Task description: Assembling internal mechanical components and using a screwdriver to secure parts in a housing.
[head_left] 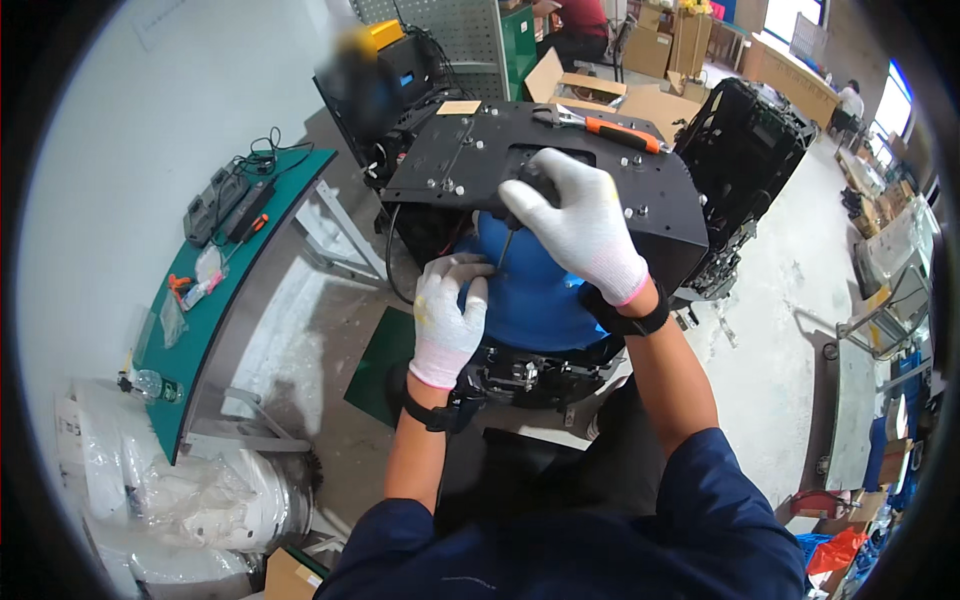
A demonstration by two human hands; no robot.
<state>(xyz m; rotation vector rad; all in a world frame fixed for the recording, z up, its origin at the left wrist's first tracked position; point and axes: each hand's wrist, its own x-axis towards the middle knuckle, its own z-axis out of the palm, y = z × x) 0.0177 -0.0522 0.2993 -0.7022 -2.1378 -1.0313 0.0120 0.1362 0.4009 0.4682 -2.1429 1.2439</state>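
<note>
My right hand (580, 220), in a white knit glove, grips a screwdriver (508, 245) by its dark handle, mostly hidden under the fingers. The thin shaft points down at a glossy blue rounded part (540, 300). My left hand (447, 315), gloved likewise, rests on the left side of this part, fingertips beside the screwdriver's tip. Its thumb stands apart from the bent fingers. What the tip meets is too small to make out. Just beyond, a black metal plate (430, 165) with several small bolts carries orange-handled pliers (625, 134).
At left stands a green-topped bench (290, 185) with a grey charger-like device (215, 205), another screwdriver (250, 230) and a plastic bottle (157, 386). Plastic-wrapped white parts (220, 500) lie below it. Black machine frames (750, 140) flank the plate; an open carton (575, 85) lies behind.
</note>
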